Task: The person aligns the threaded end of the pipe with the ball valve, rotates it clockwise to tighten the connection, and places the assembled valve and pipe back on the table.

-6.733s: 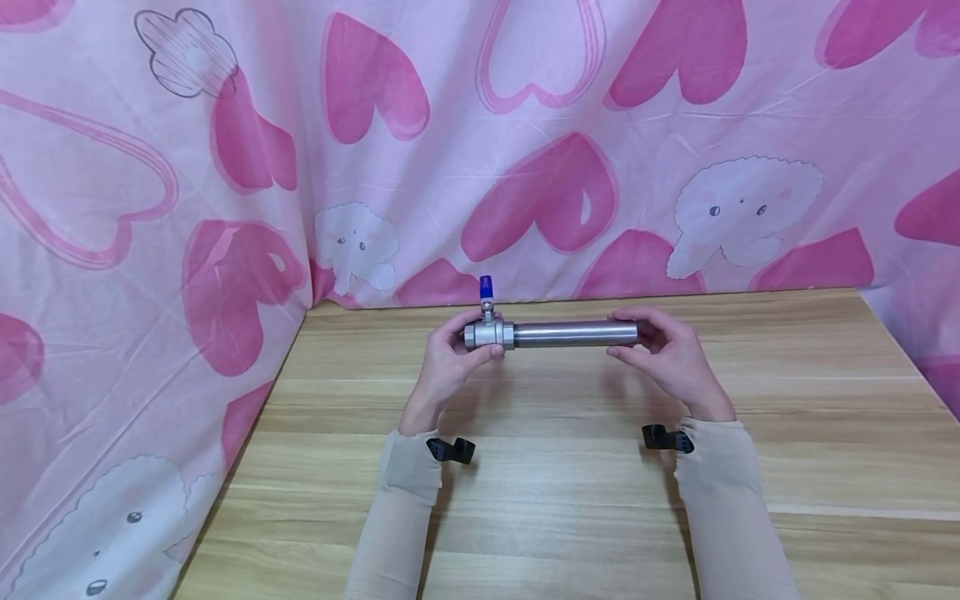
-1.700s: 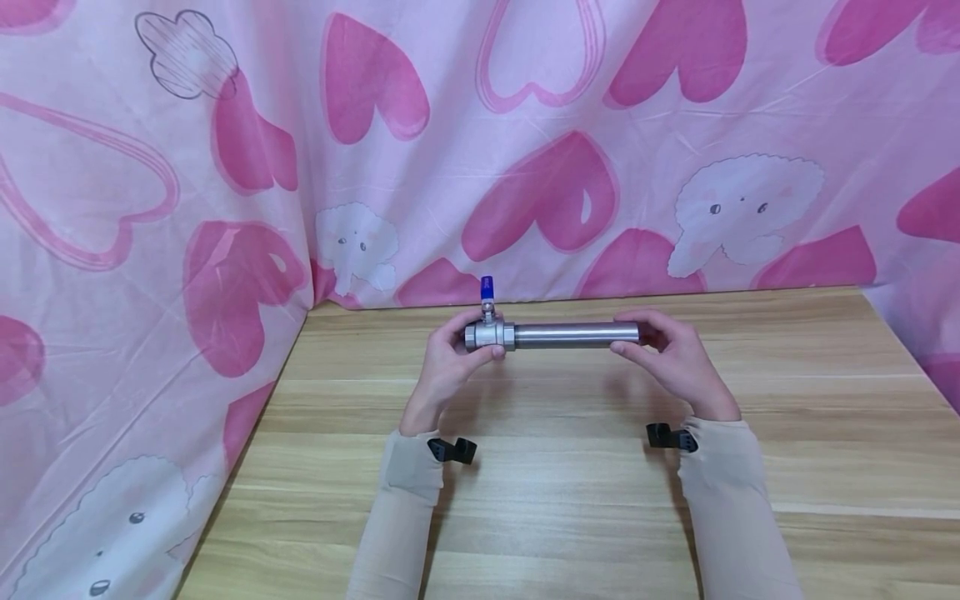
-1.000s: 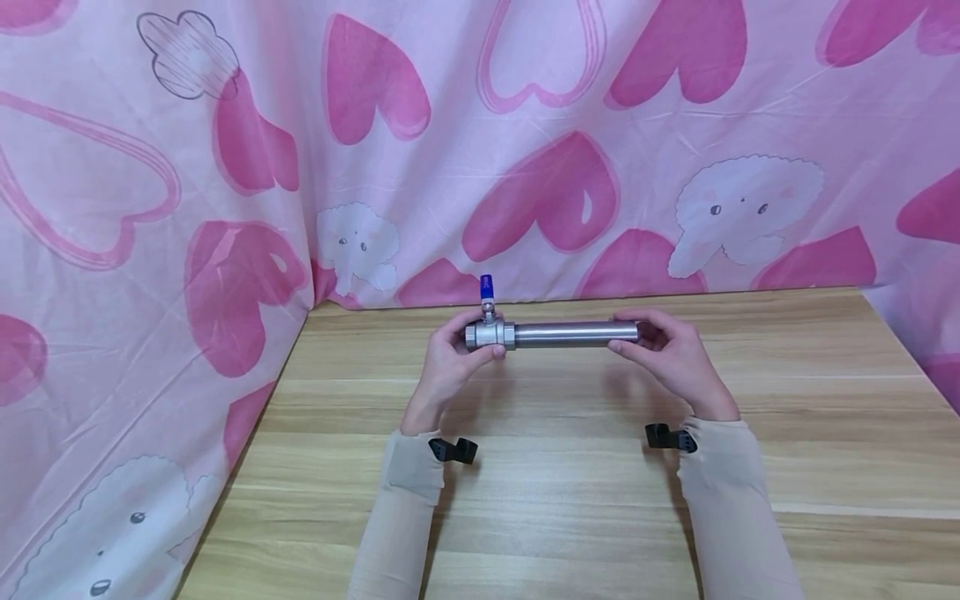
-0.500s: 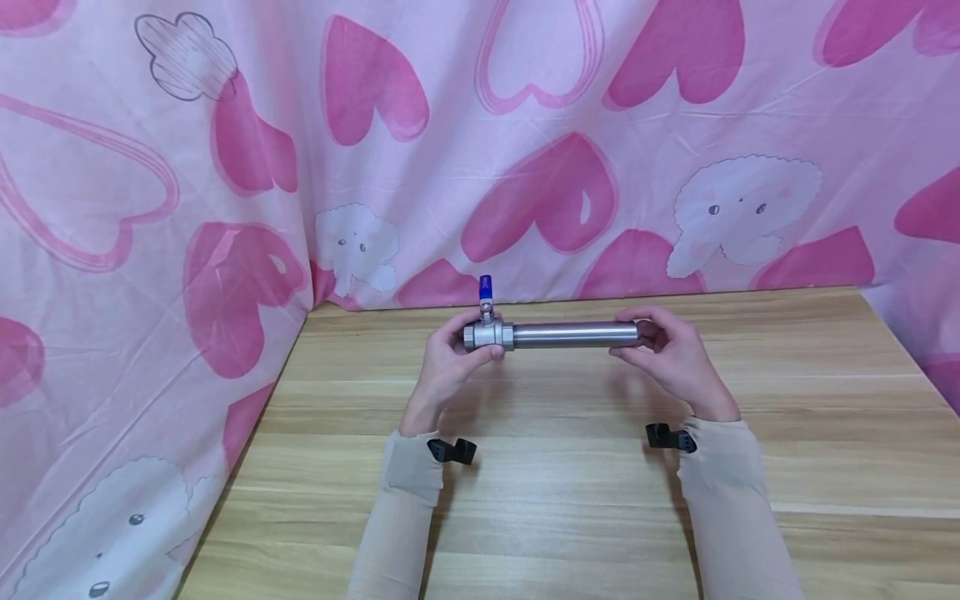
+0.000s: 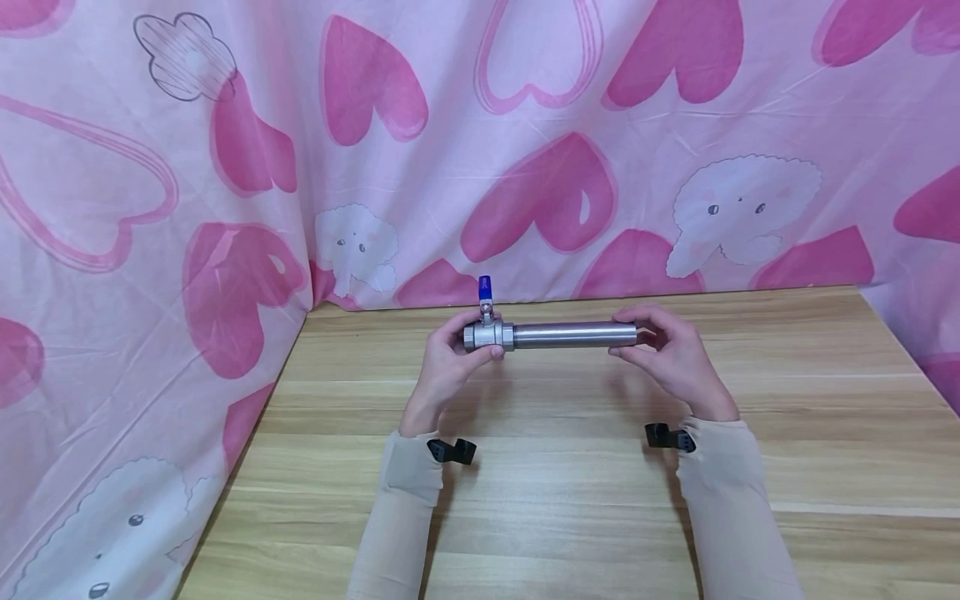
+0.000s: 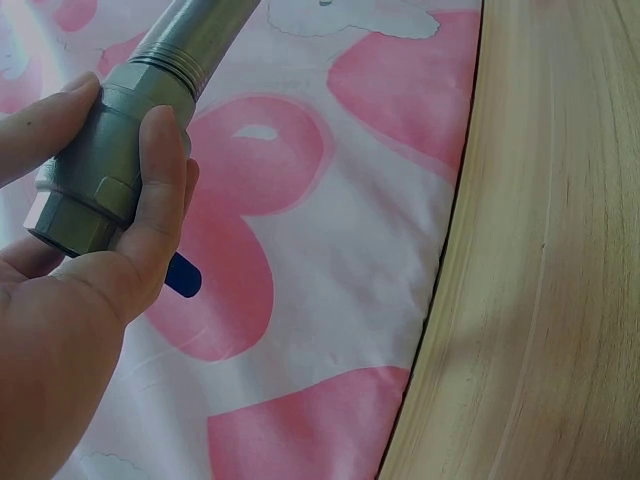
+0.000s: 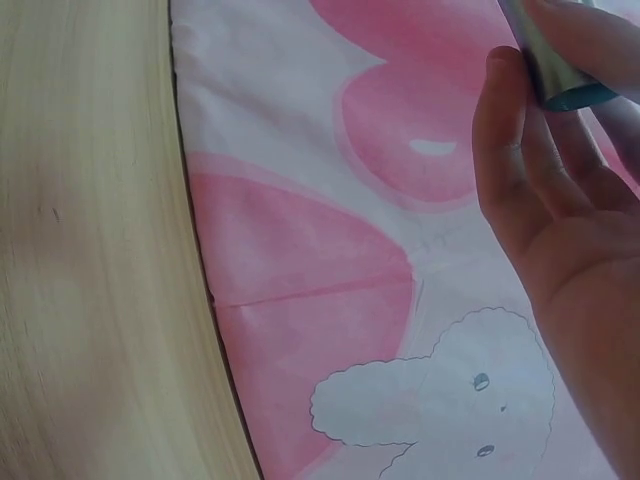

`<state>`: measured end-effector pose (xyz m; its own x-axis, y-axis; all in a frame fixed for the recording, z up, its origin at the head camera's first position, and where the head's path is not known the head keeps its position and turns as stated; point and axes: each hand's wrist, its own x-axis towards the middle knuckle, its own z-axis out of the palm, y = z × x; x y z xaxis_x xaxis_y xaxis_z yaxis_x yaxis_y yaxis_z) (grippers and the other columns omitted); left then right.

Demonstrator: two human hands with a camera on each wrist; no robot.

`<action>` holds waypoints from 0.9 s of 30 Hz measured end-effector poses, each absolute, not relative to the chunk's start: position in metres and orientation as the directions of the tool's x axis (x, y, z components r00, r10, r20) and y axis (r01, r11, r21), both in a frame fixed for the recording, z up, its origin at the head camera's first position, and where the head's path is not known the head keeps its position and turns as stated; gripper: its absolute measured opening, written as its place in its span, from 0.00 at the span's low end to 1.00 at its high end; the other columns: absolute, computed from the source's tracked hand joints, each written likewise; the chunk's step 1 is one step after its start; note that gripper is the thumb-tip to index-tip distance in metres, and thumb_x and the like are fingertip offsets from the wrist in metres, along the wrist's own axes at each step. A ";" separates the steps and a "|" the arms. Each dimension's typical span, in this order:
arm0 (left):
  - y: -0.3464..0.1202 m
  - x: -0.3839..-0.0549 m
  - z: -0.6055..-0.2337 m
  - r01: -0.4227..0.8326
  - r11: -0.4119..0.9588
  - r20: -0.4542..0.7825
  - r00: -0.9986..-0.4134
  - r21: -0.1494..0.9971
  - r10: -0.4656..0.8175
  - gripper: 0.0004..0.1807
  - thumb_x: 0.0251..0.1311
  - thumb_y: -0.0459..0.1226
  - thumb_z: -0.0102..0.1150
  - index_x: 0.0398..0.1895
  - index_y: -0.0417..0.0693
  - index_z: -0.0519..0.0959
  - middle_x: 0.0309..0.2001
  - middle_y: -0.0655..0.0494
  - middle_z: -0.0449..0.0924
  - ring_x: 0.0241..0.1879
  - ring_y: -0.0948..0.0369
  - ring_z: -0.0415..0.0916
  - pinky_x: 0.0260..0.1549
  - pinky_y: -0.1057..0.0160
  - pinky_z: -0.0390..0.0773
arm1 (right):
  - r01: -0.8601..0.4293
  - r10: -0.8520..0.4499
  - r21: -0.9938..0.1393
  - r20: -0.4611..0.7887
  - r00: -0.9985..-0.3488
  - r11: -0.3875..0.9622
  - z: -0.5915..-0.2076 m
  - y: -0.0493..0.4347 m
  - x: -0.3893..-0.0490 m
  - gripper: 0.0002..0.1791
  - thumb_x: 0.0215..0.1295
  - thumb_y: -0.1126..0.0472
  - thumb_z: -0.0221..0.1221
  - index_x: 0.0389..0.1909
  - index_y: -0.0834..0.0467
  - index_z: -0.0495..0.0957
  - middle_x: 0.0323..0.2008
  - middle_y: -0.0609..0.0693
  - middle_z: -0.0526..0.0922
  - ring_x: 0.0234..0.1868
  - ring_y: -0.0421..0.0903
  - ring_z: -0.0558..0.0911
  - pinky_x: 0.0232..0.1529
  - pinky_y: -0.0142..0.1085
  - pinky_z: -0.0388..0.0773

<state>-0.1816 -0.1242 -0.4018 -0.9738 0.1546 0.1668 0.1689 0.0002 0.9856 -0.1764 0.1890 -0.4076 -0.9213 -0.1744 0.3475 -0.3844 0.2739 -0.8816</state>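
Note:
My left hand (image 5: 447, 367) grips a silver ball valve (image 5: 489, 335) between thumb and fingers. Its blue lever handle (image 5: 485, 288) points up and away, square to the pipe. A steel pipe (image 5: 573, 335) runs level from the valve's right end, held above the table. Threads on the pipe (image 6: 170, 62) show right at the valve's hex end in the left wrist view. My right hand (image 5: 672, 362) pinches the pipe's free end, thumb on the near side and fingers on the far side. That end's open mouth (image 7: 582, 97) faces the right palm in the right wrist view.
The wood-grain table (image 5: 555, 500) lies under both arms. A pink curtain (image 5: 525, 192) with hearts and white cartoon animals hangs along its back and left edges. Black wrist mounts (image 5: 453, 451) sit on both sleeves.
The right fingers and thumb shift slightly around the pipe's free end. The left hand, the valve and the lever stay almost where they were.

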 end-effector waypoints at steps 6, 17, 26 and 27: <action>-0.124 -0.182 -0.403 0.166 0.006 0.163 -0.974 0.986 0.159 0.30 0.47 0.25 0.70 0.58 0.42 0.75 0.57 0.43 0.78 0.51 0.55 0.77 0.53 0.66 0.79 | -0.397 -0.171 -0.869 0.361 -0.917 0.295 -0.408 0.189 -0.176 0.23 0.49 0.74 0.69 0.49 0.62 0.78 0.48 0.53 0.78 0.41 0.36 0.78 0.45 0.20 0.77; -0.125 -0.182 -0.403 0.167 -0.004 0.166 -0.973 0.986 0.162 0.31 0.47 0.25 0.69 0.58 0.41 0.75 0.57 0.43 0.78 0.51 0.56 0.77 0.52 0.67 0.79 | -0.384 -0.163 -0.872 0.350 -0.922 0.304 -0.406 0.189 -0.175 0.24 0.49 0.72 0.70 0.50 0.61 0.78 0.45 0.42 0.79 0.40 0.36 0.78 0.44 0.19 0.77; -0.125 -0.182 -0.404 0.182 -0.008 0.180 -0.969 0.983 0.169 0.31 0.47 0.25 0.69 0.59 0.38 0.73 0.57 0.41 0.78 0.52 0.55 0.76 0.52 0.68 0.79 | -0.365 -0.152 -0.870 0.332 -0.931 0.333 -0.405 0.190 -0.173 0.25 0.49 0.70 0.71 0.51 0.59 0.79 0.44 0.39 0.79 0.38 0.36 0.79 0.43 0.19 0.77; -0.125 -0.182 -0.404 0.182 -0.009 0.181 -0.969 0.983 0.169 0.31 0.47 0.25 0.69 0.58 0.38 0.74 0.57 0.41 0.78 0.52 0.55 0.76 0.52 0.68 0.79 | -0.360 -0.149 -0.870 0.328 -0.933 0.337 -0.405 0.190 -0.173 0.25 0.49 0.70 0.71 0.51 0.58 0.79 0.43 0.39 0.79 0.38 0.36 0.79 0.43 0.19 0.77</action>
